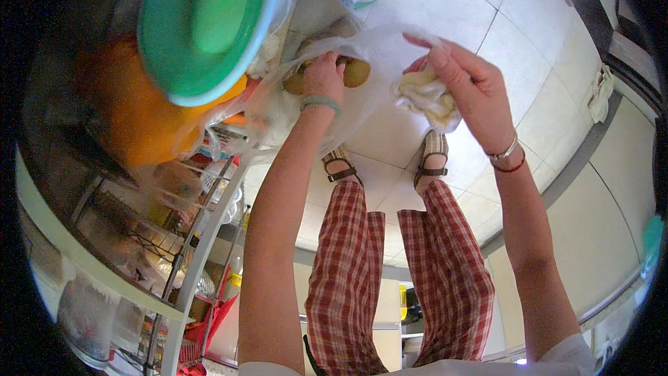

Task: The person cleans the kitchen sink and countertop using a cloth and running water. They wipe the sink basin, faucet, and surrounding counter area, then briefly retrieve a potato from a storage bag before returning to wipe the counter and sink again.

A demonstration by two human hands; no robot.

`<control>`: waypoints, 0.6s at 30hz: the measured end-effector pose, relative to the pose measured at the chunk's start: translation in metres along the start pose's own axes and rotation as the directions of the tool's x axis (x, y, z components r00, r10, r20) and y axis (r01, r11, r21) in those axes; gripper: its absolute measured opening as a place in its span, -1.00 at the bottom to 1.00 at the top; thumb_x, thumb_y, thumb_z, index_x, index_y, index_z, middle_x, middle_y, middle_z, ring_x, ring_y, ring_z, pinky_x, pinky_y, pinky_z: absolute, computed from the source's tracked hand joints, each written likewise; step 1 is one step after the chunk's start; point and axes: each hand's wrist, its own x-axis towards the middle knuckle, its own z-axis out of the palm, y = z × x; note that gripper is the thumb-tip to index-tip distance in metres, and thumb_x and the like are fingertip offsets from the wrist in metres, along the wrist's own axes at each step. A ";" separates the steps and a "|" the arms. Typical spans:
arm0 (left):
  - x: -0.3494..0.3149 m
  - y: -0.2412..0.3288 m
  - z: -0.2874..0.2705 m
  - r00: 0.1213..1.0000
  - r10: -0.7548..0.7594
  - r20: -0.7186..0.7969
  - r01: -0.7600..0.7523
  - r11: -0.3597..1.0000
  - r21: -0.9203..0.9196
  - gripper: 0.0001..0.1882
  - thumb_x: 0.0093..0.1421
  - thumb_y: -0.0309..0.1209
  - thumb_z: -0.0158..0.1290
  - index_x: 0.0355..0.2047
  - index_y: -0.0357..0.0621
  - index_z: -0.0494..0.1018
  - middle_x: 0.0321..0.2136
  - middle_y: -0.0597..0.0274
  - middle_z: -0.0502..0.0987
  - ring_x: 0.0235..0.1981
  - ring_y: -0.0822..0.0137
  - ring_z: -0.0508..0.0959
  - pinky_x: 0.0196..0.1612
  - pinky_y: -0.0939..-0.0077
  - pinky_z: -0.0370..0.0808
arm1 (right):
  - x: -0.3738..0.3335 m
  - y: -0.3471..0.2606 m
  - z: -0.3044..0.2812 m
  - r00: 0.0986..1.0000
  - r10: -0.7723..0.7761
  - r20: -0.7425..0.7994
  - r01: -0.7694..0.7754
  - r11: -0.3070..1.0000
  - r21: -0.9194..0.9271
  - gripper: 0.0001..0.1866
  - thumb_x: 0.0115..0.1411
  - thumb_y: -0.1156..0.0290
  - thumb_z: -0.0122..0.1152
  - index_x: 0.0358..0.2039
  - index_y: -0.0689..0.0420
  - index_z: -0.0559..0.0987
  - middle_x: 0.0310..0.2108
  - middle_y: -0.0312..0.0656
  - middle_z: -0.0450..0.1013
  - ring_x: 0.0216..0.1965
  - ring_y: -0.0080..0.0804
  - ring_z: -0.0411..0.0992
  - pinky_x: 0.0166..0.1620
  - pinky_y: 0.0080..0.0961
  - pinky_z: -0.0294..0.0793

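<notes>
Fingers of the left hand point(324, 78) curl over brown lumps point(358, 74) in the clear bag point(379, 40), far left, grip unclear; right hand point(480, 87) clutches a white wad point(426, 99). Best keep the bag's mouth wide!

Glare whitens the tiled floor point(518, 73) at upper right, the left side is dim and grainy with a blurred orange shape point(136, 111), and straight edges bend toward black corners.
</notes>
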 end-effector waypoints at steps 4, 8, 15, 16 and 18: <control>0.031 0.030 0.011 0.990 -0.116 0.082 0.102 0.981 0.163 -0.62 0.15 -0.21 0.05 -0.09 -0.18 0.41 -0.20 0.00 0.54 -0.14 -0.01 0.52 -0.08 0.03 0.40 | -0.002 0.005 -0.009 0.999 0.027 0.031 -0.029 0.996 0.082 -0.65 0.36 0.24 -0.03 -0.16 0.28 0.58 -0.09 -0.12 0.53 -0.18 -0.53 0.49 -0.12 -0.58 0.49; 0.059 0.022 0.033 0.984 -0.056 -0.168 0.095 0.968 0.231 -0.59 0.13 -0.12 0.04 -0.14 -0.15 0.43 -0.28 0.00 0.56 -0.20 -0.01 0.55 -0.13 0.05 0.42 | 0.005 -0.005 -0.007 0.998 0.038 0.043 -0.044 0.986 0.160 -0.65 0.36 0.26 -0.03 -0.09 0.27 0.56 -0.10 -0.15 0.53 -0.15 -0.53 0.48 -0.08 -0.58 0.49; 0.087 -0.005 0.049 0.962 -0.132 -0.240 0.145 0.989 0.038 -0.49 0.08 -0.04 0.09 -0.10 -0.16 0.42 -0.26 -0.04 0.58 -0.22 -0.04 0.57 -0.15 0.07 0.45 | 0.004 0.023 -0.011 0.997 0.046 -0.066 -0.033 0.981 0.190 -0.65 0.33 0.25 0.05 -0.03 0.23 0.55 -0.25 -0.32 0.55 -0.24 -0.69 0.42 -0.16 -0.70 0.43; 0.083 -0.035 0.055 0.952 -0.082 -0.296 0.092 0.996 0.020 -0.44 0.05 -0.02 0.12 -0.07 -0.16 0.42 -0.26 -0.02 0.58 -0.23 -0.02 0.57 -0.15 0.07 0.45 | 0.007 0.015 -0.006 0.998 0.038 -0.053 -0.026 0.977 0.213 -0.64 0.34 0.23 0.03 -0.03 0.22 0.55 -0.25 -0.32 0.55 -0.23 -0.68 0.42 -0.16 -0.69 0.43; 0.067 -0.063 0.063 0.928 0.117 -0.354 -0.111 0.993 0.037 -0.33 -0.02 0.02 0.19 0.00 -0.15 0.40 -0.27 0.03 0.59 -0.25 0.04 0.58 -0.18 0.13 0.48 | 0.009 0.011 -0.004 0.997 0.057 -0.056 -0.040 0.961 0.273 -0.63 0.36 0.20 -0.01 -0.03 0.19 0.56 -0.25 -0.31 0.55 -0.22 -0.64 0.45 -0.14 -0.67 0.45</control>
